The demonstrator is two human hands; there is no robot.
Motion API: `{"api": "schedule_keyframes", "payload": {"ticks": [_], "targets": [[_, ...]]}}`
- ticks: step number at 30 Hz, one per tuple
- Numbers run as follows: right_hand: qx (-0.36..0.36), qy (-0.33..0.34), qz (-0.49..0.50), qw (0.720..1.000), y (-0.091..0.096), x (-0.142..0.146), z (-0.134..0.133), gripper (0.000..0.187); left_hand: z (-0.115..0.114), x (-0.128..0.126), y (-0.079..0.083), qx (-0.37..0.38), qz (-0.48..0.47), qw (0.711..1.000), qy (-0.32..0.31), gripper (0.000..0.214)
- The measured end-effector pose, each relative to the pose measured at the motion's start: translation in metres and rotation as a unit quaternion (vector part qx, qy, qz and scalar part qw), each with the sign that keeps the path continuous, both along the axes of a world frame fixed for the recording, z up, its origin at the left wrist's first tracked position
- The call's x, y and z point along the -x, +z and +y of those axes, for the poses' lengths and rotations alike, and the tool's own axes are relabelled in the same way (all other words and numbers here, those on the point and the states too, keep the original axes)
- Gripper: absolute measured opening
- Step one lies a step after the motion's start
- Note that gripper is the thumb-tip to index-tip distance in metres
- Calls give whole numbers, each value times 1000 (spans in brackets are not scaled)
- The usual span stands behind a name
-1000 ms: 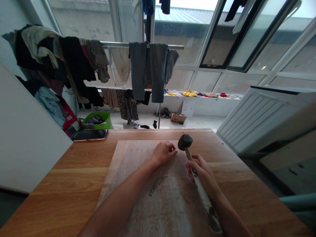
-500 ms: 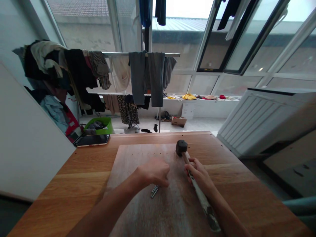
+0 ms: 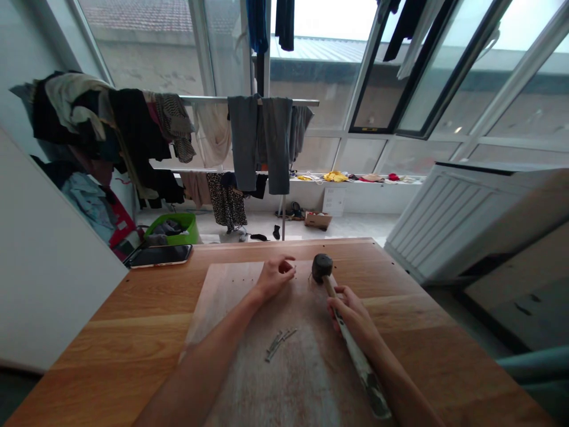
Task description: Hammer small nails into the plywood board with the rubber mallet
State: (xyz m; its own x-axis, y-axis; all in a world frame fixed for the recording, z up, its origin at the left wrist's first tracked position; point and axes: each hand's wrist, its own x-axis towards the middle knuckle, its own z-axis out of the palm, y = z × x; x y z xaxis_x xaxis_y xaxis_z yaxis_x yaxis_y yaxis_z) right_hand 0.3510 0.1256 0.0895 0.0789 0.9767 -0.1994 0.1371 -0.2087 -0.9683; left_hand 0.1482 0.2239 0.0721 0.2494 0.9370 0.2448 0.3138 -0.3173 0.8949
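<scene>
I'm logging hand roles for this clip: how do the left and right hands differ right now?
The left hand pinches its fingertips at the far end of the board, whatever it holds too small to tell; the right hand grips the mallet handle. The left hand is farther away, the right hand nearer. Both are bare and over the board.

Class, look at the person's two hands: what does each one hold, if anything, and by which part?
The right hand grips the mallet around its handle, below the head. The left hand has fingertips pinched at the board; whether they hold anything cannot be told.
</scene>
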Motion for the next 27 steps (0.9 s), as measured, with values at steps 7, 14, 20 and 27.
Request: {"api": "schedule_keyframes", "payload": {"ticks": [7, 14, 20, 27], "targets": [[-14, 0, 8, 1000, -4, -2, 0, 36, -1, -2, -11, -20, 42, 999, -1, 14], [-59, -8, 75, 995, 8, 2, -9, 43, 1, -4, -14, -36, 49, 998, 5, 9], [-83, -27, 89, 992, 34, 4, -11, 40, 0, -4, -15, -31, 36, 999, -5, 8], [-82, -19, 87, 993, 25, 29, -1, 42, -2, -5, -12, -39, 44, 998, -1, 5]]}}
